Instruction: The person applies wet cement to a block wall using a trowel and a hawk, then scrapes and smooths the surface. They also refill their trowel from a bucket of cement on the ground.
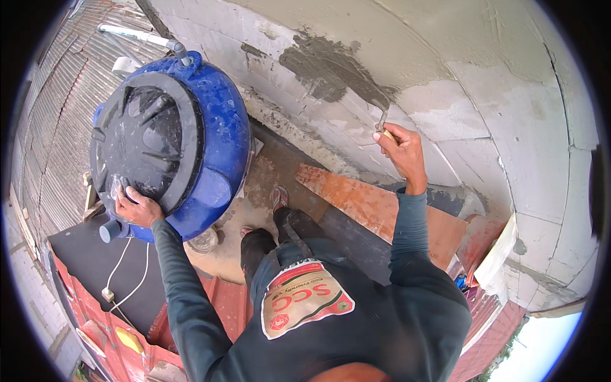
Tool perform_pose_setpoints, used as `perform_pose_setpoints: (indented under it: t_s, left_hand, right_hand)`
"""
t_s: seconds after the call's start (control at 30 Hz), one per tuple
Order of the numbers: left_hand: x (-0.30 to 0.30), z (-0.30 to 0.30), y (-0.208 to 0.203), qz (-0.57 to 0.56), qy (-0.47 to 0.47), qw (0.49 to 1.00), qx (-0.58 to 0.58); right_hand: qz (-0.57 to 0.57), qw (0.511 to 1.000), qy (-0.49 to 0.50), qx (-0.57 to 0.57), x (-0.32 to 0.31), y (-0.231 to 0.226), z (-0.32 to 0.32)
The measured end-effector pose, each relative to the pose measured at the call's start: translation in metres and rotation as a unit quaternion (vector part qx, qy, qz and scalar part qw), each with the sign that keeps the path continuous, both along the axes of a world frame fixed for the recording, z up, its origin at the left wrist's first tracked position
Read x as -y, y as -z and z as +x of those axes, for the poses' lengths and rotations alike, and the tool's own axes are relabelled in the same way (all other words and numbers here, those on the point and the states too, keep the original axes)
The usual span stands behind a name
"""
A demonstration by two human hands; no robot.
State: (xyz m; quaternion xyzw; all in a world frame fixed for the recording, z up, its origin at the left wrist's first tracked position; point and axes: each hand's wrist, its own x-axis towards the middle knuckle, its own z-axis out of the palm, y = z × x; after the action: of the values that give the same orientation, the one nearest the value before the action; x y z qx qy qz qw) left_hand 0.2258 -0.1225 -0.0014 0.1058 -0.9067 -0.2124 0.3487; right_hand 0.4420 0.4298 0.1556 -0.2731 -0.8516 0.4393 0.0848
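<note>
Trowel handle (389,135) being mostly hidden, right of centre
It is being covered by the right hand (405,154); the corrugated roof (57,114) is being cut off, upper left.

Blue tank (232,121), black lid (143,140), dark-grey mortar (331,70), pale-grey wall (490,89)

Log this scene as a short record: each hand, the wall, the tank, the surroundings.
Left hand: open, fingers on the black lid
Right hand: closed around the handle of a trowel-like tool; its blade is hard to make out
Wall: pale blocks, with a dark grey patch of what looks like wet mortar beside the tool
Tank: blue, rounded, on the person's left, lid on
Surroundings: orange-brown board below the wall; white cord; corrugated roofing beyond the tank
</note>
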Motion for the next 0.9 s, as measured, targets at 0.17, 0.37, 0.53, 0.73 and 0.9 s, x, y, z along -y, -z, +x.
perform_pose_setpoints:
  t_s: [0.17, 0.37, 0.53, 0.73, 0.9]
  left_hand:
    - [0.009, 0.015, -0.016, 0.098, 0.083, 0.991, 0.028]
    - [0.054, 0.148, -0.017, 0.222, 0.007, 0.974, -0.039]
    - [0.121, 0.303, 0.114, 0.364, -0.134, 0.911, 0.14]
    - [0.159, 0.449, 0.217, 0.485, -0.18, 0.73, 0.447]
    - [0.176, 0.502, 0.257, 0.445, -0.223, 0.641, 0.584]
  right_hand:
    - [0.064, 0.961, -0.266, 0.048, 0.084, -0.014, -0.028]
    - [0.062, 0.84, -0.535, 0.067, 0.247, 0.008, -0.052]
    - [0.098, 0.753, -0.641, 0.111, 0.387, 0.086, -0.037]
    - [0.148, 0.698, -0.676, 0.185, 0.532, 0.217, -0.013]
    - [0.307, 0.634, -0.696, 0.141, 0.619, 0.392, -0.004]
